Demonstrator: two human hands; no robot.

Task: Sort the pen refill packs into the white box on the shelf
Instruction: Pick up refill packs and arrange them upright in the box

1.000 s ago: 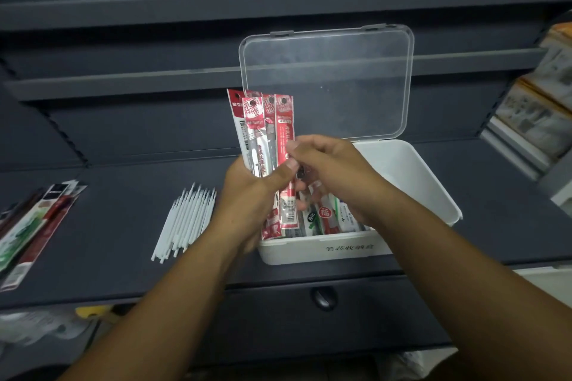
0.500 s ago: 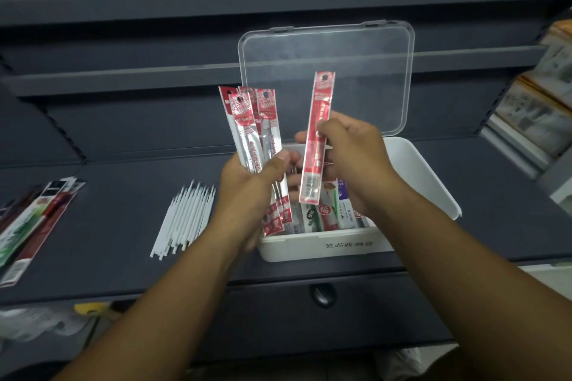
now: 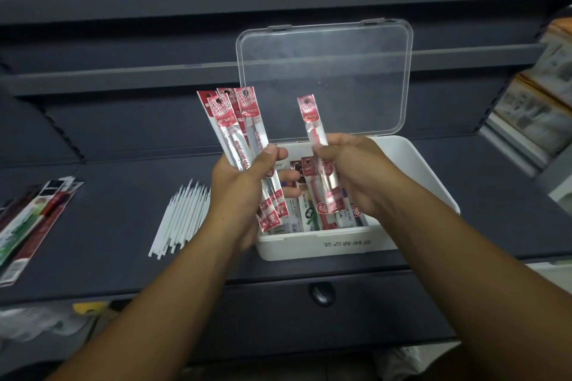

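Observation:
The white box (image 3: 328,246) stands on the dark shelf with its clear lid (image 3: 325,80) raised behind it. Several refill packs (image 3: 312,213) lie inside along its left part. My left hand (image 3: 244,192) grips a fanned bunch of red-and-silver refill packs (image 3: 235,130) upright over the box's left edge. Over the box, my right hand (image 3: 356,176) pinches a single red refill pack (image 3: 315,127), tilted slightly left, its lower end just above the packs inside.
A bundle of bare white refill tubes (image 3: 182,216) lies left of the box. More mixed packs (image 3: 34,219) sit at the shelf's far left. Stacked boxed goods (image 3: 541,108) fill the right side. A drawer with a round pull (image 3: 322,294) is below.
My right hand pulled one red pack out of the bunch, lifted it, and now carries it rightward and lower over the box. The left hand's bunch stays nearly still.

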